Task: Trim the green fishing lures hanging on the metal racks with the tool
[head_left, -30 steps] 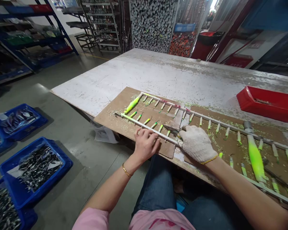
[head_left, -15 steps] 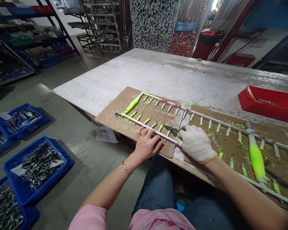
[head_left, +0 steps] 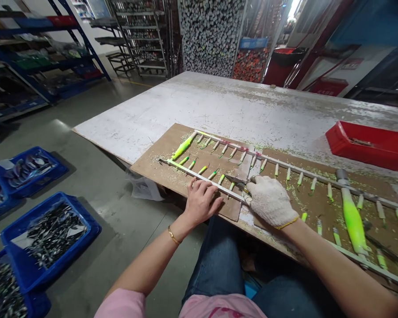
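Note:
My left hand (head_left: 200, 199) is bare, its fingers resting across the near white bar (head_left: 182, 166) of a long frame. Its fingers are slightly apart, the thumb toward me. My right hand (head_left: 268, 196), in a white knit glove, is closed around what looks like a pair of pliers (head_left: 236, 179). The dark jaws point left, close to a small yellow-green piece (head_left: 221, 179) on the near bar; whether they touch it is unclear. More small pieces with green or yellow tips line both bars. A larger yellow-green body (head_left: 185, 147) spans the bars at the left end.
Brown cardboard (head_left: 159, 150) lies under the frame, strewn with pale green scraps. Another large yellow-green body (head_left: 353, 216) spans the frame on the right. A red bin (head_left: 368, 152) stands on the white table (head_left: 146, 106). Blue crates (head_left: 96, 229) of dark parts sit on the floor at left.
The fingers of my left hand have straightened and spread a little over the bar. My right hand and the pliers stay nearly in place. The view has shifted slightly.

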A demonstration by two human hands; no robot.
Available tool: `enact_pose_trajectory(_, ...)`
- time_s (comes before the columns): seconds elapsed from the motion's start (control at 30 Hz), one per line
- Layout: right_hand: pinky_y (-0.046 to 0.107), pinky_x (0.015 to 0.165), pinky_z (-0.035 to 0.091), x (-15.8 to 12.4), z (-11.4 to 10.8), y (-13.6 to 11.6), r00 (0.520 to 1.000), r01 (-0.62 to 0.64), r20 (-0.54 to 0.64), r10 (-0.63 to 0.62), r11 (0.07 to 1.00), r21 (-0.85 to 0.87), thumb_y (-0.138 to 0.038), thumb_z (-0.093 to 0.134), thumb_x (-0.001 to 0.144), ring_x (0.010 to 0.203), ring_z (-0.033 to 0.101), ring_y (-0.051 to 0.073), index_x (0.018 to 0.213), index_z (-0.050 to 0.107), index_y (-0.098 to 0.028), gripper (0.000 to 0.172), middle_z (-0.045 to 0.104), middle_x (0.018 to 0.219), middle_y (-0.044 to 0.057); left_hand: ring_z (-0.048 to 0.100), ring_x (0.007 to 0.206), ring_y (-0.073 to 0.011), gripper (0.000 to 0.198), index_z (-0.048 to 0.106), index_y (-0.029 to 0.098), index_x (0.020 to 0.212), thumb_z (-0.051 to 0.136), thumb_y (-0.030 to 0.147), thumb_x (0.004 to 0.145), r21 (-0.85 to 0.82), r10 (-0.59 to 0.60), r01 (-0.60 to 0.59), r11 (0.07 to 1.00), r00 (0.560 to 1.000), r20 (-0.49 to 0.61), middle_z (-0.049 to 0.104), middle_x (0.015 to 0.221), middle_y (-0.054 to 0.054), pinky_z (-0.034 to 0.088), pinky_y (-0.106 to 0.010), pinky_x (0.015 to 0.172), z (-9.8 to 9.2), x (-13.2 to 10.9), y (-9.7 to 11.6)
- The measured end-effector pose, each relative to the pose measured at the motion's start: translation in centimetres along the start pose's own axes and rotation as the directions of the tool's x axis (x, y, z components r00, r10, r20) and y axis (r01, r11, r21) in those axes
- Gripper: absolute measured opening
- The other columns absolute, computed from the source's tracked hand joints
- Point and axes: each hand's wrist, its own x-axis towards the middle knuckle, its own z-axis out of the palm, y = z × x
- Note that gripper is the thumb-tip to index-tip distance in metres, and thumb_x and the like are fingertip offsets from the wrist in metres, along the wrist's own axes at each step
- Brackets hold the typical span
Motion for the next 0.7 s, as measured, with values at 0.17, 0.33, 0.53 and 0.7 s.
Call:
enact_pose_trajectory(0.17,0.037,0.076,0.032,0.0,-0.1,-0.1,1.000,-0.002,-0.010,0.002,1.000,-0.006,-0.037,0.053,0.095,0.090,0.058,0.027,0.094,0.071,-0.016,0.027,0.066,0.101,0.013,0.055,0.107,-0.0248,0.021,0.070,0.026,0.098,0.060,0.043,0.095,0.018,0.035,-0.035,0.999,0.999,-0.003,0.067,0.106,-0.006,0.025,-0.053,0.115,0.1,0.0,0.2)
enact_pose_trajectory(0.33,0.036,0.075,0.033,0.1,-0.2,-0.2,1.000,-0.020,-0.003,0.020,1.000,0.004,-0.035,0.056,0.093,0.091,0.059,0.026,0.094,0.070,-0.016,0.023,0.066,0.102,0.013,0.057,0.103,-0.0230,0.018,0.070,0.026,0.105,0.061,0.038,0.094,-0.039,0.028,-0.030,0.999,0.998,-0.052,0.069,0.104,-0.006,0.032,-0.049,0.111,-0.4,0.0,-0.3)
enact_pose_trajectory(0.53,0.035,0.075,0.035,0.1,-0.1,0.5,0.999,-0.046,-0.014,0.047,0.998,0.041,-0.035,0.052,0.096,0.090,0.061,0.025,0.094,0.070,-0.017,0.026,0.067,0.099,0.011,0.058,0.103,-0.0268,0.019,0.070,0.023,0.105,0.059,0.034,0.094,0.044,-0.176,0.184,0.982,0.974,-0.146,0.069,0.108,-0.010,0.038,-0.046,0.097,-1.7,2.6,-2.9)
enact_pose_trajectory(0.7,0.031,0.068,0.034,-0.7,-0.9,2.0,0.981,-0.188,0.002,0.192,0.960,0.208,-0.045,0.046,0.098,0.080,0.060,0.021,0.085,0.068,-0.019,0.037,0.065,0.091,0.009,0.059,0.097,-0.0276,0.017,0.071,0.023,0.090,0.060,0.036,0.092,0.156,-0.254,0.257,0.954,0.966,-0.041,0.071,0.095,-0.009,0.033,-0.047,0.095,-1.5,5.4,-6.0)
